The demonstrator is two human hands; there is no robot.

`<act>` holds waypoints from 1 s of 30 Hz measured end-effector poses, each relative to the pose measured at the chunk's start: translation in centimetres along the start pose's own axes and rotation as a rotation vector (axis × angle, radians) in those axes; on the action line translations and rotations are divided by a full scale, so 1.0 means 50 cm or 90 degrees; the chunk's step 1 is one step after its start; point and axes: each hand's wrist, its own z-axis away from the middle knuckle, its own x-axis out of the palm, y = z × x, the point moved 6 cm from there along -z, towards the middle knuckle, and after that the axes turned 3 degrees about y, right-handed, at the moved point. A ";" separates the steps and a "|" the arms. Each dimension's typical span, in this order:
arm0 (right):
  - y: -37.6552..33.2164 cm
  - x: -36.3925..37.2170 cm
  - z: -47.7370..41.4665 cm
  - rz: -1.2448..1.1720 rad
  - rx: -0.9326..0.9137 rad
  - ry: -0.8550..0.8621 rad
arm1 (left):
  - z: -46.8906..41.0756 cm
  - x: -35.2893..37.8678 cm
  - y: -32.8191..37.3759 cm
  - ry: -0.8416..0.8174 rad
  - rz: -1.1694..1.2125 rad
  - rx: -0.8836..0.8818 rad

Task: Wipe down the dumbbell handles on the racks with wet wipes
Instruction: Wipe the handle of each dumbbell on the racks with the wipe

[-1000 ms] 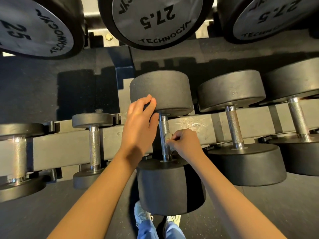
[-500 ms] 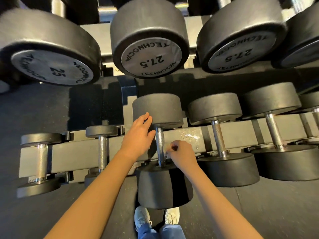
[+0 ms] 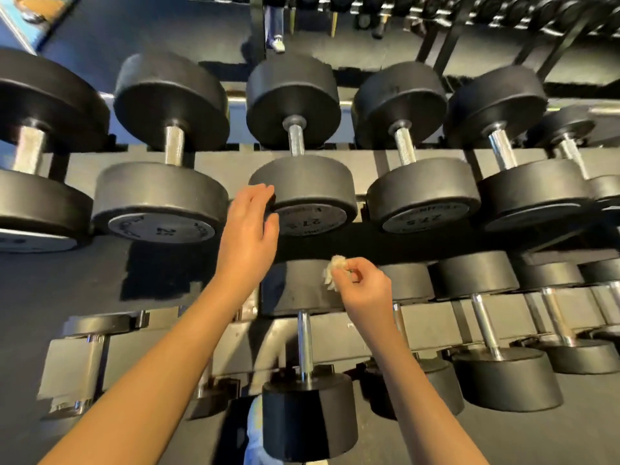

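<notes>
Two tiers of black dumbbells with chrome handles lie on a grey rack (image 3: 365,333). My right hand (image 3: 364,288) pinches a crumpled white wet wipe (image 3: 332,270) in the air above the far head of the lower-tier dumbbell (image 3: 303,344), clear of its handle. My left hand (image 3: 250,229) is raised with straight fingers, its fingertips at the left edge of the near head of the upper-tier 27.5 dumbbell (image 3: 302,193). That dumbbell's chrome handle (image 3: 296,139) is bare between its two heads.
More dumbbells fill both tiers to the left (image 3: 161,199) and right (image 3: 422,196). Dark rubber floor lies beneath. Another rack (image 3: 503,15) and a person's foot (image 3: 277,45) appear far behind. My own shoe shows below the lower dumbbell.
Both hands left the lower dumbbell's handle and rose. The left hand moved up to the upper-tier 27.5 dumbbell; the right lifted the wipe off the handle. The view tilted upward.
</notes>
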 end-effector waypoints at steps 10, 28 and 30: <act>-0.145 -0.017 -0.176 0.057 0.015 0.139 | -0.147 0.041 0.003 -0.122 -0.038 -0.056; -0.203 0.092 -0.426 0.260 0.006 -0.086 | -0.257 0.113 -0.113 -0.022 0.287 -0.395; -0.195 0.120 -0.448 0.266 0.034 -0.141 | -0.255 0.114 -0.113 -0.011 0.310 -0.407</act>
